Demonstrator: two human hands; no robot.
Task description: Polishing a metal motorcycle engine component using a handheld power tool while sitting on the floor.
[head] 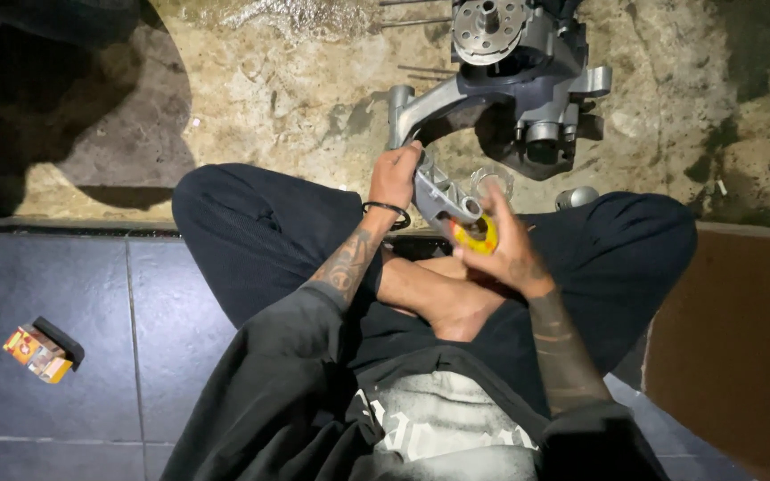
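Note:
I sit cross-legged on the floor in dark trousers. My left hand grips the upper end of a grey cast metal bracket held over my lap. My right hand holds a small round yellow and red object pressed against the bracket's lower end. Just beyond my hands a large grey engine casing rests on the rough concrete, with a round hub on top and an arm reaching toward my left hand.
A small colourful box lies on the dark tiles at the left. Thin metal rods lie on the concrete near the casing. A small grey cylindrical part sits by my right knee. A rust-brown patch is at the right.

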